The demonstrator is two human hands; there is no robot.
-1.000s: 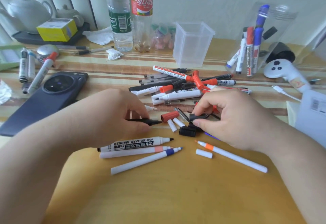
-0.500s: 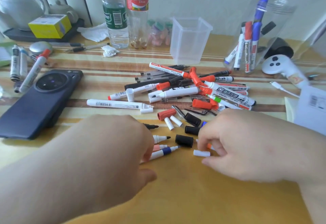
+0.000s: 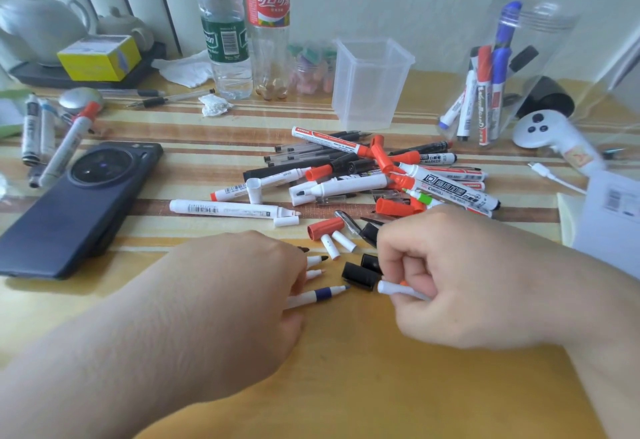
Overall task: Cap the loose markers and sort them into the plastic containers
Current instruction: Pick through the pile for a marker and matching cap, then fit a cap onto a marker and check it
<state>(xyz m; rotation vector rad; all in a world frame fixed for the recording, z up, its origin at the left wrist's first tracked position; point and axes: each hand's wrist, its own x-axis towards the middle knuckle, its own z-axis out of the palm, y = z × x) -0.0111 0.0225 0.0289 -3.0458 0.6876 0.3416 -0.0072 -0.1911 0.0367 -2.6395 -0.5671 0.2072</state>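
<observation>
Nearest the viewer, the left hand (image 3: pixel 225 300) lies knuckles-up on the yellow wooden tabletop (image 3: pixel 346 386), its fingers curled down and close together. A thin white marker with a blue band (image 3: pixel 323 294) emerges between thumb and forefinger with its dark tip bare, so it appears pinched there, though the fingertips themselves are hidden under the hand. Opposite those fingers, the right hand (image 3: pixel 467 276) has its fingers curled tightly round a thin white marker with an orange band (image 3: pixel 403 283). The end of this marker projects from the fist toward the left fingers and carries a white cap (image 3: pixel 386 287). The grip close behind the cap is judged to give control for pressing it home. Just beyond the left fingertips, two more thin markers show bare tips, a black tip (image 3: pixel 318 259) and a pale pink tip (image 3: pixel 317 273), within reach as likely next items. Between the two sets of fingers lie two short black plastic caps (image 3: pixel 358 276). Just beyond these lie two small white caps (image 3: pixel 331 247) and a red cap (image 3: pixel 325 228), near enough to the fingers for matching. Farther out from both hands, the heap of red, black and white markers (image 3: pixel 381 175), some capped and some not, is still to be sorted. Well beyond the fingers, a clear square plastic container (image 3: pixel 372 92) stands mouth-up, and to its right a clear round plastic container (image 3: pixel 540 58) holds upright red and blue markers. The task is judged to be at an early stage.
</observation>
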